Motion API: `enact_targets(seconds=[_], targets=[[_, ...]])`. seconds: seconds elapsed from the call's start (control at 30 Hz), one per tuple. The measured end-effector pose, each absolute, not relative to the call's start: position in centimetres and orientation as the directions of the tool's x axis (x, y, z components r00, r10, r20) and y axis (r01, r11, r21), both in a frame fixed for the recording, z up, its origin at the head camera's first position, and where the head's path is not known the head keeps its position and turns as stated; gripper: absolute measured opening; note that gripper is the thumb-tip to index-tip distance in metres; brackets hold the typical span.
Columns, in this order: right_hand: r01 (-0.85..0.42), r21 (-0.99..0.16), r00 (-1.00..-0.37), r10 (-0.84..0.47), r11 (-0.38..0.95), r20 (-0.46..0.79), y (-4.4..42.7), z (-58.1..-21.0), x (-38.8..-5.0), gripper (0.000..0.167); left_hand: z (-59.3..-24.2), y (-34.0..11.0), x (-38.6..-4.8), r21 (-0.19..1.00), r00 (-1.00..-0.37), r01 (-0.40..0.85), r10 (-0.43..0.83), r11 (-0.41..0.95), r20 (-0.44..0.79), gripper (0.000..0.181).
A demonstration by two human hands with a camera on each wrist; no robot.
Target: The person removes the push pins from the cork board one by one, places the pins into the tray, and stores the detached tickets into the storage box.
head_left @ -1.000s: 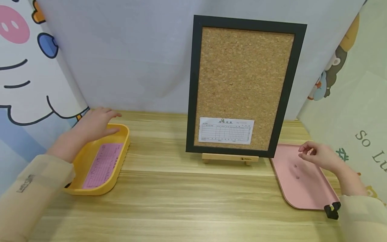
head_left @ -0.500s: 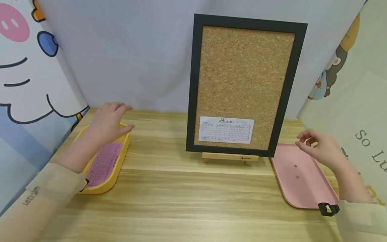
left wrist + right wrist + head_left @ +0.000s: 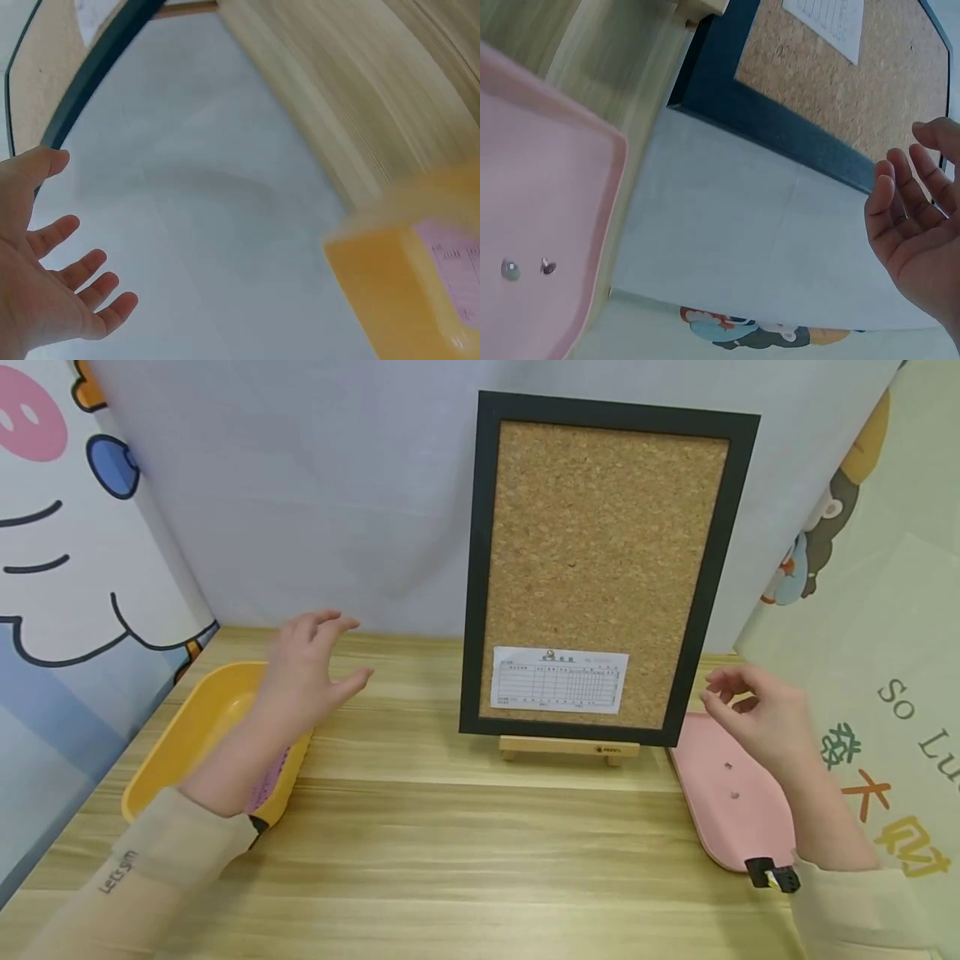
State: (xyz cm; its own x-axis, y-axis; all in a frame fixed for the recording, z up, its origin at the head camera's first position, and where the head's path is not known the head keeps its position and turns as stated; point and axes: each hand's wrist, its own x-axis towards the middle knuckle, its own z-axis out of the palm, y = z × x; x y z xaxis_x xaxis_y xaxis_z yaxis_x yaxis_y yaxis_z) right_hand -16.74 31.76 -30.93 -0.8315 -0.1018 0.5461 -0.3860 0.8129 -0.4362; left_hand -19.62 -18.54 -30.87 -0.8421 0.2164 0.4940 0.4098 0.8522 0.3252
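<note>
My left hand (image 3: 303, 672) hovers beside the yellow basket (image 3: 202, 710), thumb and fingers spread, holding nothing; its empty palm (image 3: 45, 292) shows in the left wrist view. A pink printed slip (image 3: 454, 266) lies in the basket, partly hidden by my forearm in the head view. My right hand (image 3: 765, 714) is above the pink tray (image 3: 731, 835), fingers loosely bent and empty, near the right edge of the corkboard (image 3: 600, 552). Two small pins (image 3: 510, 270) lie in the tray. A white printed form (image 3: 559, 680) is on the cork at the lower left.
The black-framed board leans on a small wooden stand (image 3: 570, 747) at the back of the wooden table (image 3: 450, 860). Behind it hangs a white cloth (image 3: 322, 502). Cartoon-printed sheets (image 3: 67, 568) flank both sides. Black devices (image 3: 772, 875) are strapped at the wrists.
My left hand has moved right, away from over the yellow basket, with its fingers opening outward. My right hand has moved left and slightly up, toward the board. The form has stayed in place.
</note>
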Motion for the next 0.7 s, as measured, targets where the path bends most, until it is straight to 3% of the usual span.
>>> enact_targets(seconds=[0.17, 0.7], targets=[[-0.430, -0.472, -0.785, -0.060, 0.769, 0.616, 29.4, -30.8, -16.7, 0.016, -31.4, -16.9, -19.3, 0.402, -0.814, 0.457, 0.191, 0.793, 0.549, 0.052], [-0.578, -0.505, -0.665, -0.012, 0.641, 0.746, 23.5, -32.3, -18.0, 0.018, -32.4, -11.8, -18.7, 0.650, -0.895, 0.388, 0.099, 0.653, 0.434, 0.052]])
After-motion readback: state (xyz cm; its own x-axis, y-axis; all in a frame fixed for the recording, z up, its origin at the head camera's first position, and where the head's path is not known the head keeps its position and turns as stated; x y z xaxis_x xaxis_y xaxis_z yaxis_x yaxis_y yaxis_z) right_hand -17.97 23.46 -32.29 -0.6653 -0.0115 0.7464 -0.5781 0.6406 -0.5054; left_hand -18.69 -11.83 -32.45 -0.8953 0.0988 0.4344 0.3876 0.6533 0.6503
